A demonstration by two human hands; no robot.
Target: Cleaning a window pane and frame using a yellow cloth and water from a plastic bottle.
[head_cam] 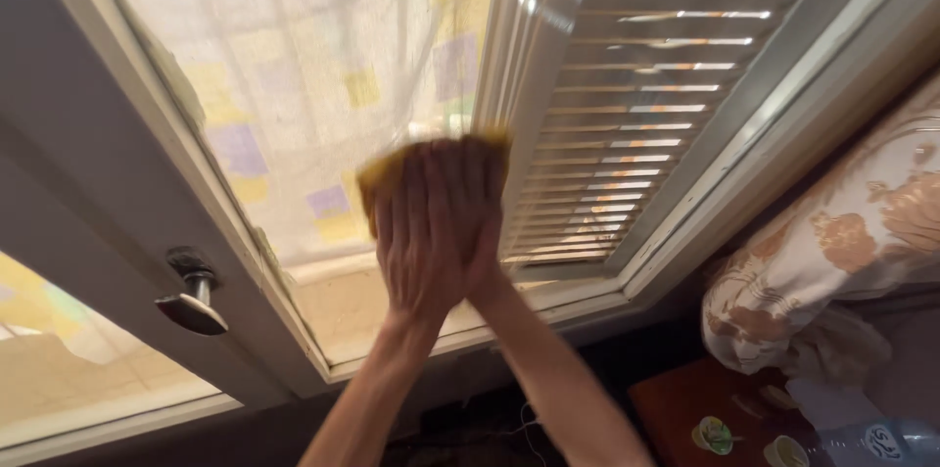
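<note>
**2 hands press a yellow cloth to the window pane**

The window pane (294, 85) is the landmark; it is frosted, with pale yellow and lilac squares showing through, set in a worn white frame (235, 232); right of it stand slatted blinds (646, 105); left of it a metal handle (193, 303) sits on the grey frame; a flowered cushion (842, 242) lies well right of the pane, above a reddish table (685, 408) with 2 small lidded cups (715, 434); their contents cannot be told.

The left hand (416, 242) and right hand (480, 212) overlap at the pane's right edge, fingers extended and close together, flat against a yellow cloth (431, 156); the cloth is blurred.
</note>
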